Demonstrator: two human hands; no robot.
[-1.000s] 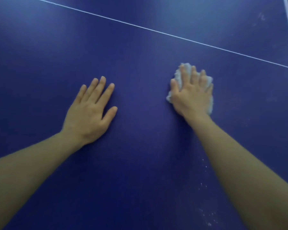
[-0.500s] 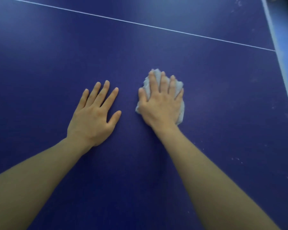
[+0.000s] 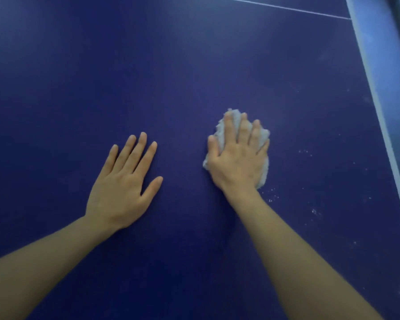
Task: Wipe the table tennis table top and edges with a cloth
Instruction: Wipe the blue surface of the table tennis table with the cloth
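Observation:
The dark blue table tennis table top (image 3: 148, 77) fills the view. My right hand (image 3: 239, 158) lies flat with straight fingers on a small crumpled white cloth (image 3: 221, 128), pressing it onto the surface; most of the cloth is hidden under the palm. My left hand (image 3: 123, 183) rests flat on the bare table to the left of it, fingers spread, holding nothing.
A thin white line (image 3: 286, 7) crosses the top right of the table. The table's white-edged side (image 3: 379, 112) runs down the right of the view, with the floor beyond it. White specks (image 3: 273, 197) dot the surface right of the cloth.
My right hand slid the cloth left toward my left hand, then back a little to the right. The view has shifted, bringing the table's right edge closer. My left hand stays flat.

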